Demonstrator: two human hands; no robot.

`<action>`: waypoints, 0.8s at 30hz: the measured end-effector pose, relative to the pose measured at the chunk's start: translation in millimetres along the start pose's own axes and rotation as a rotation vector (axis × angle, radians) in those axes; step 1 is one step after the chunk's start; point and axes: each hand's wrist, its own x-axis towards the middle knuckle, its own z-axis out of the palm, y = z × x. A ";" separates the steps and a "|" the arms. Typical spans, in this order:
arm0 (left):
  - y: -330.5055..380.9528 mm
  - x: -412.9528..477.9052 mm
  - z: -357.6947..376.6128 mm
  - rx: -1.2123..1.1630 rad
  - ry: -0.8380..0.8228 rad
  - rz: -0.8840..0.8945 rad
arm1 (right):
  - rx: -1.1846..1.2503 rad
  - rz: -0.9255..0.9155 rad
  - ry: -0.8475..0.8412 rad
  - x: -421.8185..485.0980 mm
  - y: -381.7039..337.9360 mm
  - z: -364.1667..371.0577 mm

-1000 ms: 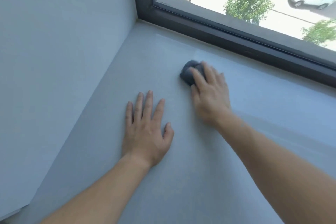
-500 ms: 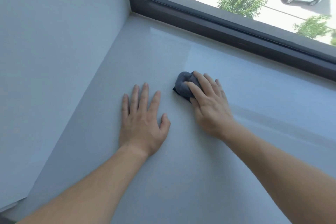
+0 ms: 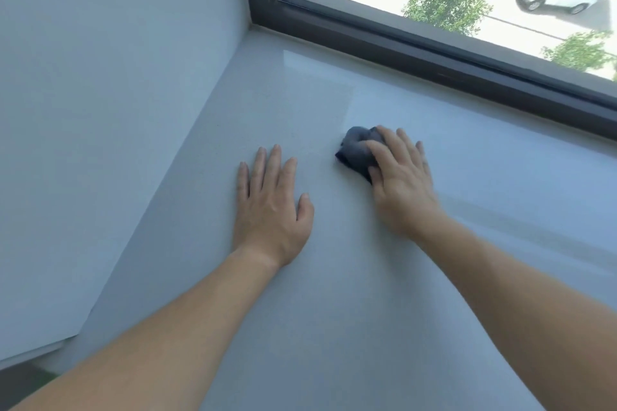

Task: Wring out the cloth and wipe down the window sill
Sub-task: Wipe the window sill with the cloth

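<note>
Nearest, the left hand (image 3: 272, 207) lies flat on the window sill (image 3: 334, 327), fingers straight and holding nothing, which looks like a sound brace for leaning in. Just beyond it and apart from it, the right hand (image 3: 400, 187) presses the dark cloth (image 3: 355, 152), wadded small, onto the sill with fingers laid across its top. The person would probably do best to spread the wad for broader contact and run overlapping strokes out to the window frame (image 3: 434, 53) and the corner by the wall (image 3: 117, 93).
</note>
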 end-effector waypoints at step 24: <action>-46.8 -77.8 1.7 0.181 -0.026 0.037 | -0.024 0.149 0.076 -2.6 -18.2 8.2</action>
